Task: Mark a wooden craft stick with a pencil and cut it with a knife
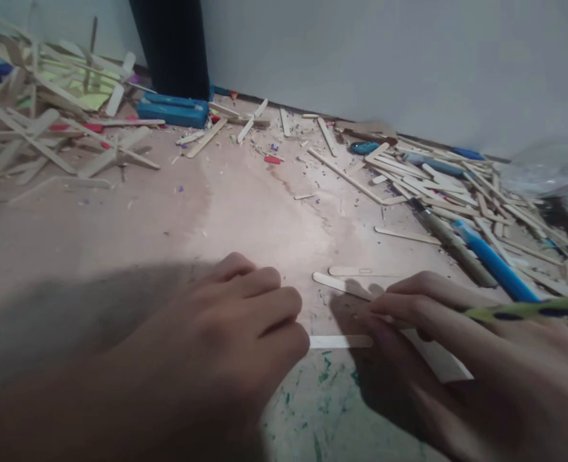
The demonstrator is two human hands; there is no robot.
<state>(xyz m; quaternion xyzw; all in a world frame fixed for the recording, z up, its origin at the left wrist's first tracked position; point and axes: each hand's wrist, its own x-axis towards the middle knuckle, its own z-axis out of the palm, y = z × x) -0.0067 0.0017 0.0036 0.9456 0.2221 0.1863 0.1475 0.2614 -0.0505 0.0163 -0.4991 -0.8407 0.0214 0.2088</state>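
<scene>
From the head camera, the left hand [235, 340] lies knuckles-up on the desk [245, 205], fingers curled down onto one end of a flat wooden craft stick [340, 341] that lies crosswise between the two hands; its grip pins the stick rather than wraps it. The right hand [461, 359] meets the stick's other end with its fingertips and grasps a green-handled tool [529, 311] whose tip is hidden. The stick looks light, thin and stiff, likely to snap or split if bent, and is best held flat near its ends. Two more loose sticks [346, 277] lie just beyond the hands. A heap of craft sticks [438, 173] with a blue pen [495, 263] spreads at the right, another pile [38, 122] at the left. A blue box [172, 110] sits by the wall, its contents not visible; a clear plastic bag [548, 168] lies far right, contents unclear.
</scene>
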